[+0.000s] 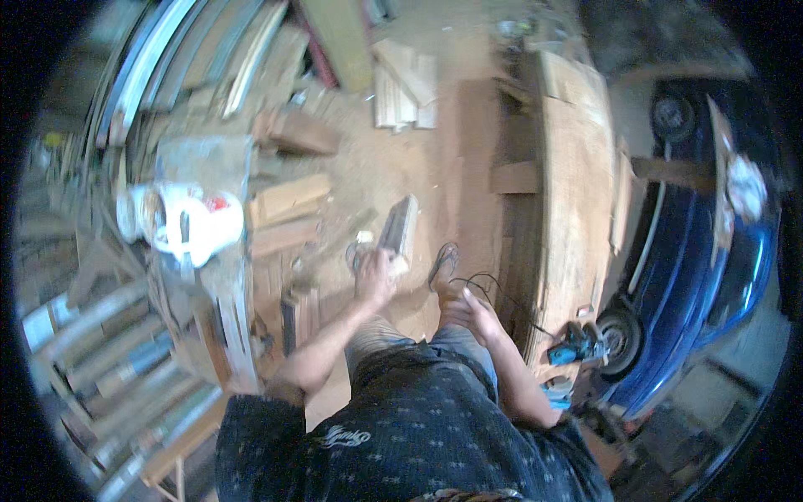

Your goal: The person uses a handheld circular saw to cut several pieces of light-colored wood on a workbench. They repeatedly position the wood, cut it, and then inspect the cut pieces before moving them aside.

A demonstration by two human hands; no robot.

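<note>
My left hand (375, 278) is closed round the near end of a wooden board (401, 226), which points away from me above the sandy floor. To its right, in front of my right thigh, my right hand (475, 315) is closed on a black cable (485, 280). The cable loops above the fingers and trails right toward a teal power tool (570, 345). That tool lies on the near end of a long wooden workbench (577, 192). My sandalled foot (445, 261) shows between the hands.
Left, white plastic containers (196, 224) stand on a small table, with stacked planks (117, 368) nearer me. Cut boards (404, 88) lie ahead on the floor. Wood pieces (288, 201) are beside the table. A blue car (694, 251) stands beyond the workbench.
</note>
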